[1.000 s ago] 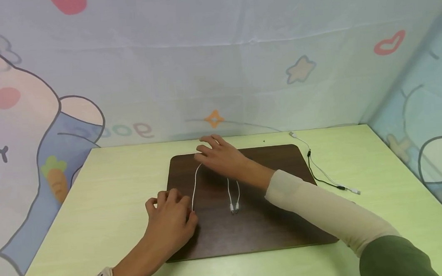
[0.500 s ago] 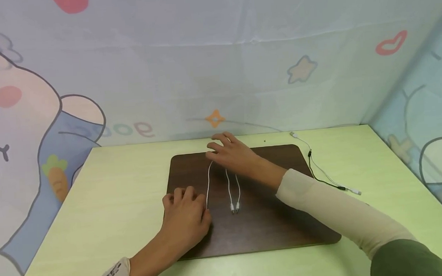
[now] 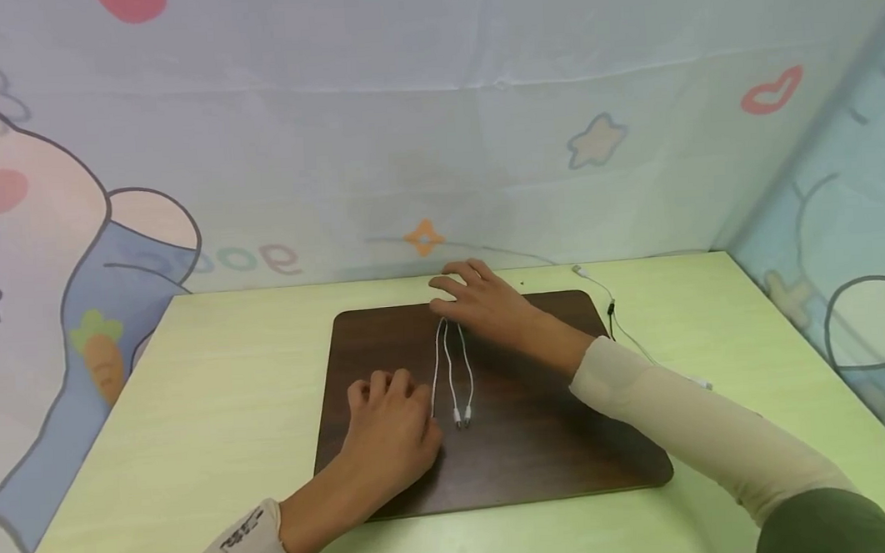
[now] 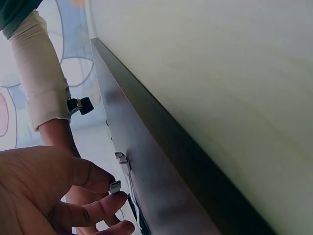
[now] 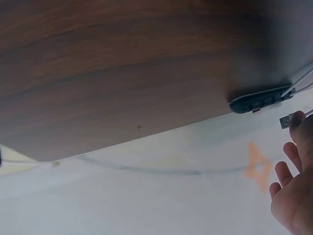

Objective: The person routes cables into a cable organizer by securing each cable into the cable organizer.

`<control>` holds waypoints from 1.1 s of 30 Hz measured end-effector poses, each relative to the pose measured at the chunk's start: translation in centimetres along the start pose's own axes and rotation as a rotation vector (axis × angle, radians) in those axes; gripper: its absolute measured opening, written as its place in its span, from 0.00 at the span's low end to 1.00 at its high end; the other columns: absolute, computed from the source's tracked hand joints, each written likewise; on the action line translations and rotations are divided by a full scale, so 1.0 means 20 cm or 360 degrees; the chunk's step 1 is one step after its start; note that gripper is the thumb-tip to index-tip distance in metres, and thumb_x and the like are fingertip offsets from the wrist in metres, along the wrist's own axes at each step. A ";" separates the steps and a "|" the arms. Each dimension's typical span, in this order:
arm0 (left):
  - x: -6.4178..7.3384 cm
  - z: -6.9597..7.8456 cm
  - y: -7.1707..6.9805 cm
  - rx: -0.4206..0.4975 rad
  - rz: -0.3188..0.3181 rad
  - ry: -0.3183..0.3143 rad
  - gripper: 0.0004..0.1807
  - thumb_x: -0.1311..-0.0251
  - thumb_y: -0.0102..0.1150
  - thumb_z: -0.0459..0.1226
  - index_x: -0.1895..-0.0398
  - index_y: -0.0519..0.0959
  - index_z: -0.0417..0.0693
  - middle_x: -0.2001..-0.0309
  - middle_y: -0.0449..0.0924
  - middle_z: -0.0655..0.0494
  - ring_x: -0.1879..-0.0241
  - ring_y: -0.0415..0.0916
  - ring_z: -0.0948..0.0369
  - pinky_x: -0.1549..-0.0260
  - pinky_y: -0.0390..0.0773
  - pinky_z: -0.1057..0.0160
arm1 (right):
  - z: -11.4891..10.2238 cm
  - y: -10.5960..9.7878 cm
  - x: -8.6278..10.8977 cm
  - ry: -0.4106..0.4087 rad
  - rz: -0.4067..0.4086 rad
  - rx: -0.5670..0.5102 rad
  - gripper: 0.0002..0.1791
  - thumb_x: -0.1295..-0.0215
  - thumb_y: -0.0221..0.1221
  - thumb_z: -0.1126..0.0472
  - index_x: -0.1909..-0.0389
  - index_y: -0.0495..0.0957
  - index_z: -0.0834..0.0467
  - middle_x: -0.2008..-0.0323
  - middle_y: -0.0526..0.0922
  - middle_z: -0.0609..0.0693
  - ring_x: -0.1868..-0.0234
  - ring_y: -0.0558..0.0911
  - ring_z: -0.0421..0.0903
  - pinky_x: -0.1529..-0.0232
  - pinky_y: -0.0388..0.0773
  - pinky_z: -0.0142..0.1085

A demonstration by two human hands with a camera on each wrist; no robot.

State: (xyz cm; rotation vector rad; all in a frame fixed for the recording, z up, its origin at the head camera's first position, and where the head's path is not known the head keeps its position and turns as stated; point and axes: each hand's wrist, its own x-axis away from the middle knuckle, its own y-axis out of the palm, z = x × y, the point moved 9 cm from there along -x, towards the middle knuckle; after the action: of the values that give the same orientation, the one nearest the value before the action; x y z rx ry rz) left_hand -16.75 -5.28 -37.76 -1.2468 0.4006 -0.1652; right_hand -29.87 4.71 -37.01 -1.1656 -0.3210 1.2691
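Note:
A thin white USB cable (image 3: pixel 437 364) stretches between both hands above a dark wooden board. My left hand (image 3: pixel 390 429) pinches its small connector (image 4: pixel 115 187) between thumb and index finger. At the board's far edge my right hand (image 3: pixel 481 304) pinches the larger USB plug (image 5: pixel 285 122), other fingers spread. Close by that plug, a black slotted cable holder (image 5: pixel 259 100) sits at the board edge; in the head view the right hand hides it. Two more white cables (image 3: pixel 469 384) run from there toward the front, their plugs side by side on the board.
The dark wooden board (image 3: pixel 556 446) lies on a pale yellow-green table (image 3: pixel 245 379). Right of the board lies another white cable (image 3: pixel 634 342) with a black tie, partly behind the right sleeve. A printed cloth backdrop (image 3: pixel 376 146) rises behind the table.
Both hands have moved to the right, carrying the white cable across the board. It is now close beside the two lying cables, with both ends still pinched.

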 end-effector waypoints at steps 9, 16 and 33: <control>-0.06 0.07 0.03 0.0057 -0.0005 0.0048 0.12 0.29 0.61 0.34 0.73 0.75 0.49 0.58 0.77 0.46 0.48 0.72 0.40 0.41 0.67 0.34 | 0.10 0.00 0.08 0.0109 -0.0101 -0.0093 0.18 0.26 0.71 0.70 0.44 0.79 0.50 0.33 0.85 0.53 0.29 0.80 0.59 0.30 0.80 0.59; -0.11 0.12 0.07 0.0021 -0.0051 0.0050 0.12 0.28 0.64 0.35 0.73 0.80 0.46 0.55 0.78 0.46 0.48 0.72 0.42 0.40 0.67 0.34 | 0.14 0.03 0.13 0.0126 -0.0120 -0.0104 0.24 0.32 0.70 0.76 0.43 0.81 0.49 0.35 0.86 0.54 0.30 0.81 0.61 0.30 0.80 0.60; -0.25 0.24 0.19 -0.0141 -0.0264 0.0050 0.10 0.26 0.65 0.44 0.58 0.88 0.47 0.50 0.77 0.47 0.40 0.68 0.44 0.38 0.66 0.41 | 0.12 0.08 0.13 -0.0021 -0.0160 0.0130 0.21 0.29 0.75 0.69 0.45 0.83 0.44 0.39 0.87 0.50 0.32 0.81 0.57 0.28 0.79 0.55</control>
State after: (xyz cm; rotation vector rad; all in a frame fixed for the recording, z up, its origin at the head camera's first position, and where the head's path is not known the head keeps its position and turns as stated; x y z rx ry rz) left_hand -19.84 1.85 -39.03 -1.3665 0.3342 -0.3112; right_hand -31.74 7.95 -38.20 -1.0592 -0.3302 1.1916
